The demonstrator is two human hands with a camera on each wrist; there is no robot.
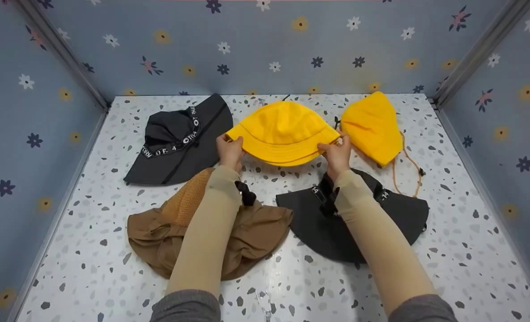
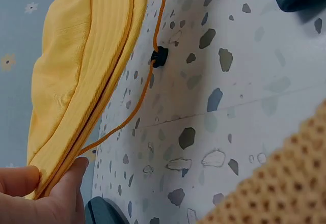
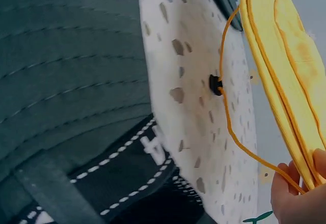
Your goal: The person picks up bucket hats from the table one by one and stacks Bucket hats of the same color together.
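A yellow bucket hat (image 1: 285, 125) is spread between my two hands, its brim folded flat into layers that face me. My left hand (image 1: 230, 152) pinches one end of the brim between thumb and fingers. At the opposite end my right hand (image 1: 337, 154) pinches the brim the same way. An orange chin cord (image 2: 133, 113) with a black stopper (image 3: 216, 85) hangs in a loop under the hat, clear of the speckled surface in both wrist views. Part of the cord runs by the right fingers (image 3: 281, 188).
A black bucket hat (image 1: 215, 129) lies back left, a brown hat (image 1: 153, 232) front left under my left forearm. Another black hat (image 1: 394, 219) lies under my right forearm. A second yellow hat (image 1: 372, 127) with its cord sits back right. Flowered walls (image 1: 265, 49) enclose the table.
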